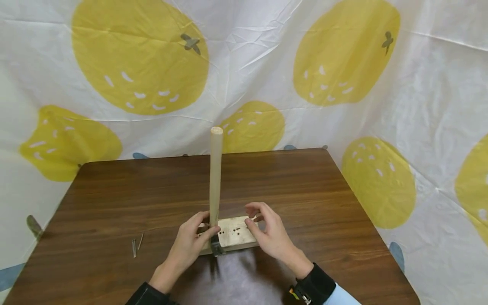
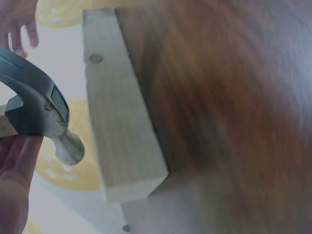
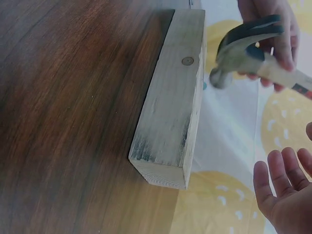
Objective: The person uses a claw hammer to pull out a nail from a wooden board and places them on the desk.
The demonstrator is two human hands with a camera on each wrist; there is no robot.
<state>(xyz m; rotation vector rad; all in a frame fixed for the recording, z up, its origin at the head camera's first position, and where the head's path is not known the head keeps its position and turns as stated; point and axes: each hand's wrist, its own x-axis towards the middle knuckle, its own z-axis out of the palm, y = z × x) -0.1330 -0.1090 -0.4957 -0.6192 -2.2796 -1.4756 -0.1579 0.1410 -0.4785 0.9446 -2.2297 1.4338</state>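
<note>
A claw hammer (image 1: 215,178) stands handle up above a pale wooden block (image 1: 239,231). With thumb and fingers my left hand (image 1: 187,239) grips it close to the metal head (image 2: 41,105). In the right wrist view that hammer head (image 3: 241,56) is apart from the block (image 3: 168,97). Several small dark spots mark the block's top; holes or nail heads, I cannot tell. My right hand (image 1: 272,235) hovers by the block's right end, fingers loosely bent and holding nothing; its palm and fingers (image 3: 287,190) also appear in the right wrist view.
Two loose nails (image 1: 134,248) lie on the brown wooden table (image 1: 103,212), left of my left hand. A white cloth with yellow fruit shapes (image 1: 248,63) hangs behind the table and along its sides.
</note>
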